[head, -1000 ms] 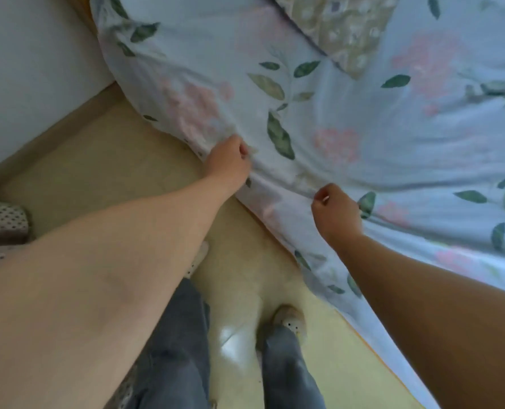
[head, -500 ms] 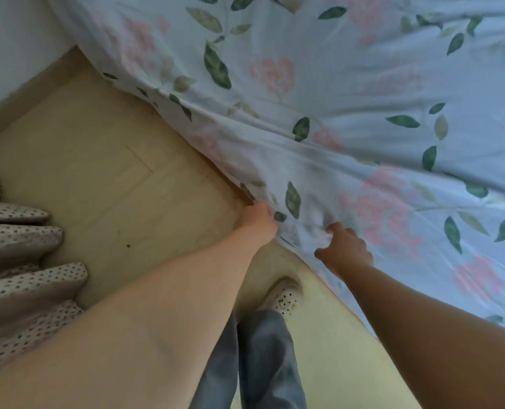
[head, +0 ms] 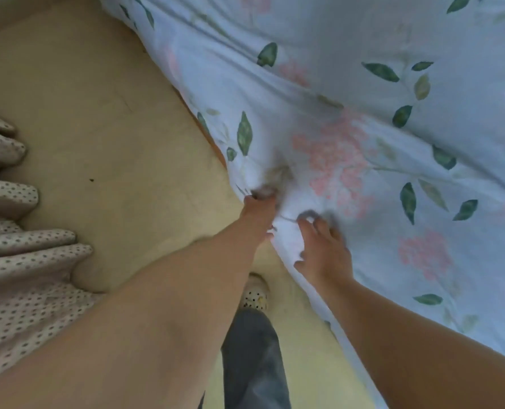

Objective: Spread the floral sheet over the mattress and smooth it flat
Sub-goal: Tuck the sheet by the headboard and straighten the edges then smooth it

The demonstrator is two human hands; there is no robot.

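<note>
The floral sheet (head: pixel 348 119), pale blue with pink flowers and green leaves, covers the bed across the upper right and hangs over its near edge. My left hand (head: pixel 258 209) grips a bunched fold of the sheet at that edge, its fingers hidden in the cloth. Just to its right, my right hand (head: pixel 323 249) lies on the sheet with fingers spread, pressing the fabric at the edge. Creases run from both hands toward the upper left. The mattress itself is hidden under the sheet.
A beige floor (head: pixel 97 128) fills the left and middle. A dotted curtain (head: pixel 18 261) hangs in folds at the left. My grey trouser leg (head: pixel 251 361) and a spotted slipper (head: pixel 255 296) stand close to the bed's edge.
The view has dropped closer to the bed edge. My right hand has opened from a pinch and now lies spread on the sheet. My left hand keeps its grip, further down the edge.
</note>
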